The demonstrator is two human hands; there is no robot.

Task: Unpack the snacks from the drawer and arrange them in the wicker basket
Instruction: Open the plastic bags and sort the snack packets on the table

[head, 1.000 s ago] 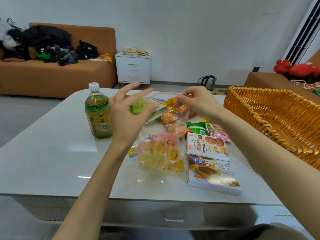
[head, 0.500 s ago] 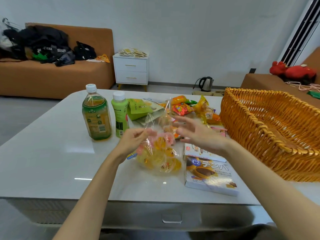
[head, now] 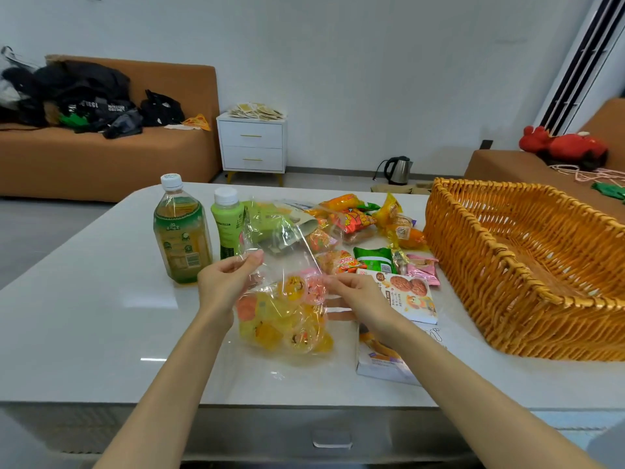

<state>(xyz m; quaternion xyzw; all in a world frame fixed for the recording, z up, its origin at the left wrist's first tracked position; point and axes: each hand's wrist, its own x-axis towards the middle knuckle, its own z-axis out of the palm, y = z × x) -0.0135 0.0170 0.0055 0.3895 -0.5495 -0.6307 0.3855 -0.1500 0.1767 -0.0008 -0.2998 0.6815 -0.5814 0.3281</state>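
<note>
Left hand (head: 230, 282) pinches the top edge of the clear jelly-cup bag (head: 287, 319), as before; right hand (head: 355, 292), fingers spread half a second ago, now pinches the opposite edge. Bag sits on white table (head: 84, 316), between tea bottle (head: 181, 231) and wicker basket (head: 473, 265). Room behind: orange sofa (head: 101, 157), white nightstand (head: 252, 147), kettle (head: 399, 170).
</note>
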